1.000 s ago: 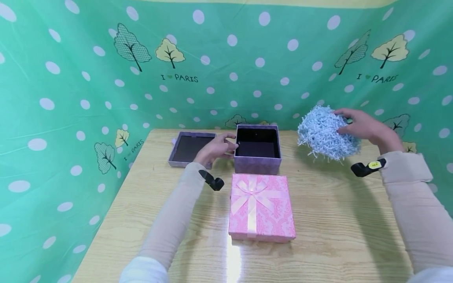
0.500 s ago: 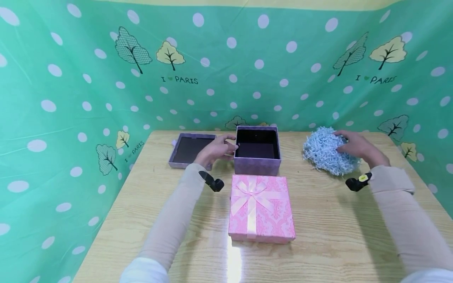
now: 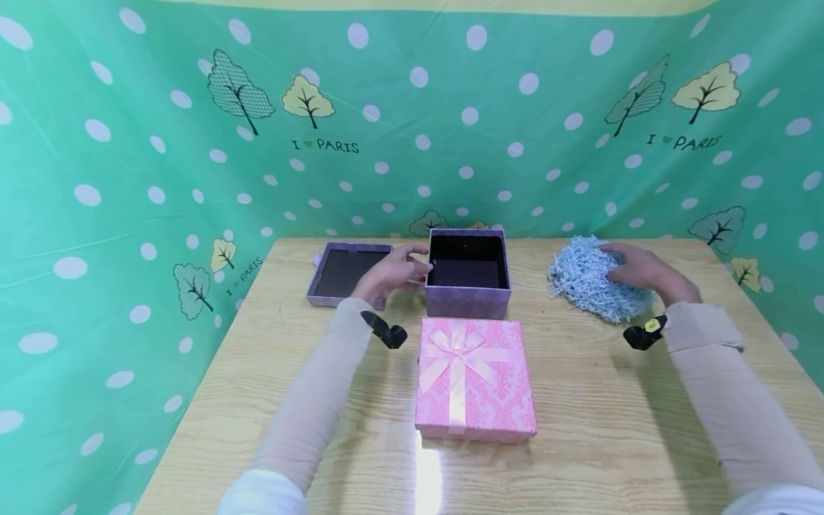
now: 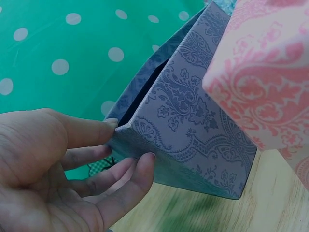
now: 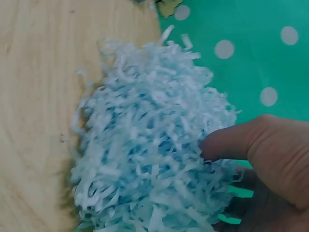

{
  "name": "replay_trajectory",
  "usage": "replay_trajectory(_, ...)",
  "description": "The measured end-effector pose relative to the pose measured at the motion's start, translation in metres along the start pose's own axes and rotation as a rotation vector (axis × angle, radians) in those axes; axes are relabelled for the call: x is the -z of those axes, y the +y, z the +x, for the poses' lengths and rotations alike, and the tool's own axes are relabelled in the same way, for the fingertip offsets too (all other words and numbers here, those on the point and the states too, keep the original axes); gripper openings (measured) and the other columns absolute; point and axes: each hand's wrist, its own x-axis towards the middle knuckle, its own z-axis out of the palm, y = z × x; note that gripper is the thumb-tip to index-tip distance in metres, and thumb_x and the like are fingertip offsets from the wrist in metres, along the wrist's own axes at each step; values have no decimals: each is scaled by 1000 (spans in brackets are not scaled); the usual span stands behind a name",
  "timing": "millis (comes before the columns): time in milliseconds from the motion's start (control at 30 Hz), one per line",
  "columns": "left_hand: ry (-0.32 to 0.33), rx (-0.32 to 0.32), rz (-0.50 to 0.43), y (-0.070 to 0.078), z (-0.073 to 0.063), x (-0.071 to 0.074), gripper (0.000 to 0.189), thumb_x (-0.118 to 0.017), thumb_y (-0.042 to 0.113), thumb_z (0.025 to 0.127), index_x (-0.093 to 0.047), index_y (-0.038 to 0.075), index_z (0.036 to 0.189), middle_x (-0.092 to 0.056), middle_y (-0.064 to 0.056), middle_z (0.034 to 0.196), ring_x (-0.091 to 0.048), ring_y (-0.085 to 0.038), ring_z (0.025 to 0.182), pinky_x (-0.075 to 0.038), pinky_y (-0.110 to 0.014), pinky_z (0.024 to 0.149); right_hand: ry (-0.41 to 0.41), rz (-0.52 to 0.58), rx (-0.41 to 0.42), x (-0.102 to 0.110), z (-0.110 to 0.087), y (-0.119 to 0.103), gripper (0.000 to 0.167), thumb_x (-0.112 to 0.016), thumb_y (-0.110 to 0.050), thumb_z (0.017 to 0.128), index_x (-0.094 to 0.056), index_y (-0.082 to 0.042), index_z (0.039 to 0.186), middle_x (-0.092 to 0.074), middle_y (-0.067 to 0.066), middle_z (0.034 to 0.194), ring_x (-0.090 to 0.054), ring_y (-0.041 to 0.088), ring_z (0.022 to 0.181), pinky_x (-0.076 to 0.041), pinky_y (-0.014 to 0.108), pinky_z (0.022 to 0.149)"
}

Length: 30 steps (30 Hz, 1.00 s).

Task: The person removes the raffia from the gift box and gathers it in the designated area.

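Near the back of the table stands an open purple patterned box (image 3: 468, 302) with a black inside. My left hand (image 3: 394, 273) is at its left side; in the left wrist view the thumb touches the rim's corner and the loosely bent fingers (image 4: 140, 179) lie along the outer wall. To the right, a clump of light blue shredded paper (image 3: 589, 279) sits on the table. My right hand (image 3: 646, 270) holds the clump from its right side. In the right wrist view the thumb (image 5: 227, 144) presses into the strands, and the other fingers are partly hidden behind them.
A pink gift box (image 3: 479, 386) with a ribbon bow stands in front of the purple box. Behind my left hand lies a shallow purple lid (image 3: 322, 297), dark inside up. A green dotted cloth (image 3: 412, 107) hangs at the table's back and left.
My right hand has lowered the shredded paper onto the table, then shifted slightly left. The left hand and both boxes have stayed in place.
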Motion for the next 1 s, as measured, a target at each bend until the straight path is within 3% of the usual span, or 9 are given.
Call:
replay_trajectory(300,25,-6,8,-1,1,-1,51,-55,6,96,-33,3,142,-43,-27,135,-47,-46,123,-44,-52,104,49,-72,-4,23,-12,-20,55,-52,-20,97,-33,4,142,-33,40,136,-38,59,117,-42,67,89)
replay_trajectory(533,82,-17,134,0,-5,-4,46,-53,24,99,-38,3,137,-50,-21,127,-59,-31,103,-50,-47,98,137,-38,39,25,-25,-42,53,-50,-25,99,-36,2,142,-36,36,138,-41,54,120,-43,66,91)
replay_trajectory(767,151,-30,366,9,-34,-5,43,-50,38,99,-46,7,127,-55,-15,119,-59,-32,110,-52,-45,95,216,16,137,8,-44,-71,49,-52,-21,99,-40,1,140,-43,30,137,-44,49,120,-43,64,93)
replay_trajectory(900,125,-54,459,9,-51,-6,33,-51,34,99,-50,7,118,-58,-12,113,-63,-29,97,-55,-34,81,254,49,202,-6,-54,-84,44,-53,-17,98,-44,1,138,-49,28,133,-51,46,115,-47,60,90)
replay_trajectory(1000,87,-72,476,5,-62,-6,30,-52,31,99,-52,7,116,-58,-15,110,-63,-25,88,-55,-30,75,264,84,243,-17,-60,-92,43,-54,-17,98,-46,1,136,-52,27,130,-54,45,113,-49,59,89)
